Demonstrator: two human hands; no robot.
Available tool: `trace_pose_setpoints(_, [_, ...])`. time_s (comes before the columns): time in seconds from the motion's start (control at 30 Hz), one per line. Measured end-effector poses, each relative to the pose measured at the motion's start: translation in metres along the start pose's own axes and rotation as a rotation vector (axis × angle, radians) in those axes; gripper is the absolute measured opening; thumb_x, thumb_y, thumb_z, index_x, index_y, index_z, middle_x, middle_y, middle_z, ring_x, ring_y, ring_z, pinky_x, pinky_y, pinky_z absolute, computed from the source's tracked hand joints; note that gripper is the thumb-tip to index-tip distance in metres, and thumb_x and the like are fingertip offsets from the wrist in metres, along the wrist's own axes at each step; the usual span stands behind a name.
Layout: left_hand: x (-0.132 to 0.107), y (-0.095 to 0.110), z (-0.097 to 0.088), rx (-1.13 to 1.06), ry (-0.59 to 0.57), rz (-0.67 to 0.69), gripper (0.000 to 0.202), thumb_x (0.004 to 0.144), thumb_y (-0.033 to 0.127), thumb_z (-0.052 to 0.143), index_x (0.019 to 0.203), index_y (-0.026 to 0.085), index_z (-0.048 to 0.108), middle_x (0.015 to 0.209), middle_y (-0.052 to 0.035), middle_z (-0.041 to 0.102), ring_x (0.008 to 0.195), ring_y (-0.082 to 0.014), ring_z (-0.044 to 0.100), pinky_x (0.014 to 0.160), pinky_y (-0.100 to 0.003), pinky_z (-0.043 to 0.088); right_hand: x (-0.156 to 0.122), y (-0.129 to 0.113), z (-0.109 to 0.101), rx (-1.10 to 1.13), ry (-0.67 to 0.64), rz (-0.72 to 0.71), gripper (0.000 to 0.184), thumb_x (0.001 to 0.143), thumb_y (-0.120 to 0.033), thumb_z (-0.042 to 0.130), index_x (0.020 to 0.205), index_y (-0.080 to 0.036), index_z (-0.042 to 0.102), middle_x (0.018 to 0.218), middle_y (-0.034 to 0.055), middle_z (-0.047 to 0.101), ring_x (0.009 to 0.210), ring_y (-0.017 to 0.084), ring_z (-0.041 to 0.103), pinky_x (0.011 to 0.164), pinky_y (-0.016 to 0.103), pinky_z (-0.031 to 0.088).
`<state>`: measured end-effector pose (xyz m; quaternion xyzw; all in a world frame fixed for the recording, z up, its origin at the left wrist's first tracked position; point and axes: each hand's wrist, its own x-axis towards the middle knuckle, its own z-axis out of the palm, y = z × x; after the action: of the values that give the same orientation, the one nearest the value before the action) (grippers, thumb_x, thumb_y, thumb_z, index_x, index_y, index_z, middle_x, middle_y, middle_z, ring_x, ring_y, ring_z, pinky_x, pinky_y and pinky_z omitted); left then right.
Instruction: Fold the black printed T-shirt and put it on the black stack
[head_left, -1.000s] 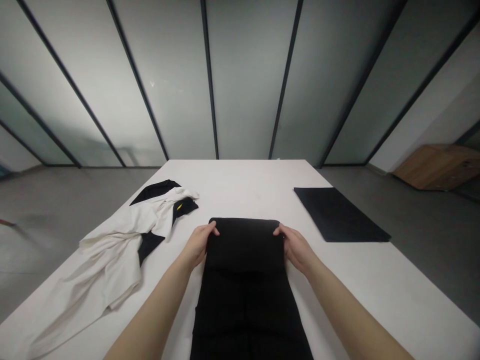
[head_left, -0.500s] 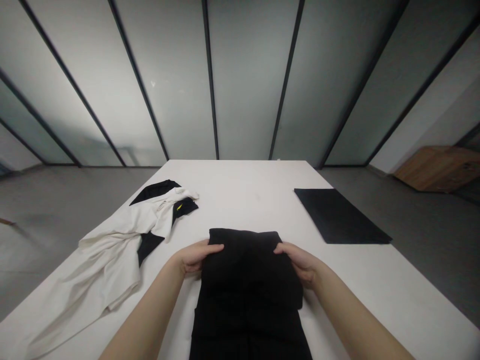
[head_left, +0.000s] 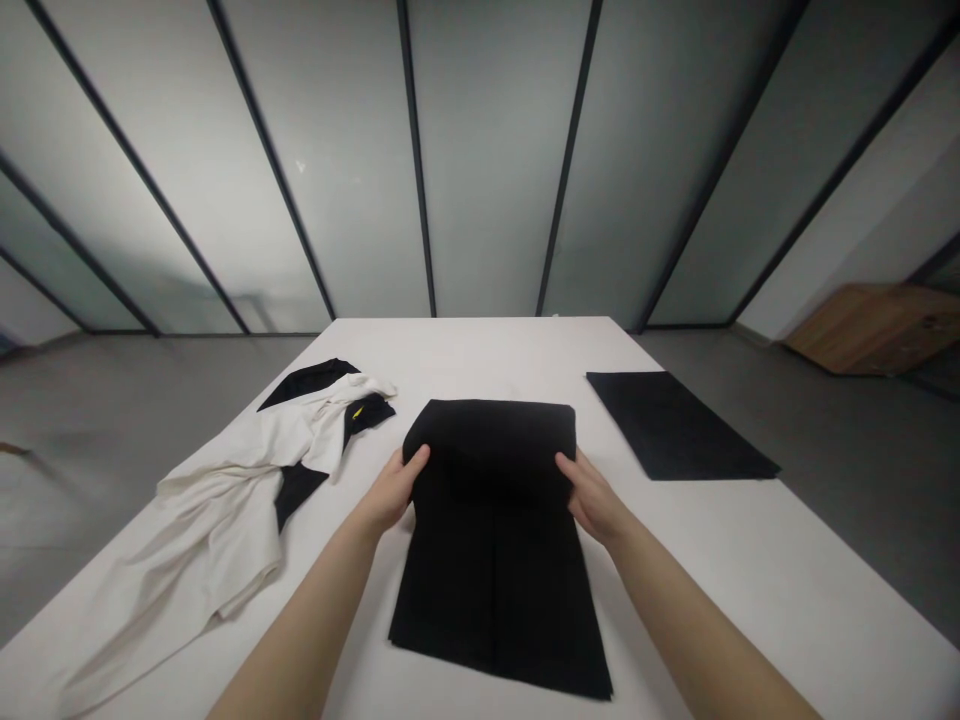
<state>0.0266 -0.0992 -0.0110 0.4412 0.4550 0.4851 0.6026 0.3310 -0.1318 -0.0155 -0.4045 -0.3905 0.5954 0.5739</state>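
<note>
A black garment (head_left: pixel 495 540) lies lengthwise in front of me on the white table (head_left: pixel 750 560), its far part doubled over into a fold. My left hand (head_left: pixel 394 490) grips the fold's left edge, thumb on top of the cloth. My right hand (head_left: pixel 592 495) grips the right edge in the same way. Both hands are closed on the fabric, at about the same height, one on each side.
A crumpled white and black garment (head_left: pixel 225 500) lies at the left of the table. A flat black sheet (head_left: pixel 675 425) lies at the far right. Glass wall panels stand behind; a wooden box (head_left: pixel 877 330) sits on the floor at right.
Both hands have pushed the folded garment away from me, and its near hem now shows on the table. The fold sits farther up the table than before.
</note>
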Motion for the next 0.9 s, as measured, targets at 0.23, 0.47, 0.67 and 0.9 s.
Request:
trace_pose_setpoints(0.23, [-0.012, 0.015, 0.002, -0.240, -0.134, -0.438, 0.039, 0.087, 0.030, 0.079, 0.119, 0.010, 0.075, 0.116, -0.0172, 0.081, 0.112, -0.0318, 0.077, 0.098, -0.037, 0.062, -0.006, -0.026, -0.015, 0.008, -0.047, 0.452, 0.031, 0.081, -0.024, 0.075, 0.112, -0.020, 0.076, 0.113, 0.0105, 0.082, 0.110, 0.029, 0.077, 0.108, 0.043, 0.057])
trace_pose_setpoints(0.47, [-0.021, -0.002, -0.010, -0.264, -0.309, -0.750, 0.037, 0.091, 0.037, 0.078, 0.114, 0.008, 0.076, 0.104, -0.0165, 0.083, 0.095, -0.0282, 0.081, 0.089, -0.033, 0.063, -0.022, -0.037, -0.034, 0.018, -0.233, 0.627, 0.025, 0.086, -0.039, 0.080, 0.099, -0.018, 0.076, 0.101, 0.0103, 0.083, 0.099, 0.027, 0.080, 0.091, 0.036, 0.064])
trace_pose_setpoints(0.67, [-0.027, -0.009, 0.006, -0.144, -0.366, -0.700, 0.039, 0.082, 0.032, 0.087, 0.112, 0.009, 0.077, 0.114, -0.0179, 0.081, 0.102, -0.0286, 0.080, 0.092, -0.033, 0.063, -0.025, -0.017, -0.018, -0.090, -0.210, 0.747, 0.021, 0.089, -0.029, 0.079, 0.105, -0.017, 0.073, 0.096, 0.0117, 0.082, 0.096, 0.027, 0.080, 0.089, 0.038, 0.064])
trace_pose_setpoints(0.9, [-0.018, -0.011, 0.008, -0.244, -0.264, -0.720, 0.039, 0.090, 0.040, 0.076, 0.118, 0.013, 0.076, 0.110, -0.0151, 0.082, 0.111, -0.0315, 0.078, 0.104, -0.041, 0.060, -0.008, -0.010, -0.009, 0.074, -0.028, 0.701, 0.023, 0.097, -0.029, 0.063, 0.110, -0.014, 0.074, 0.104, 0.0141, 0.082, 0.094, 0.026, 0.080, 0.102, 0.039, 0.060])
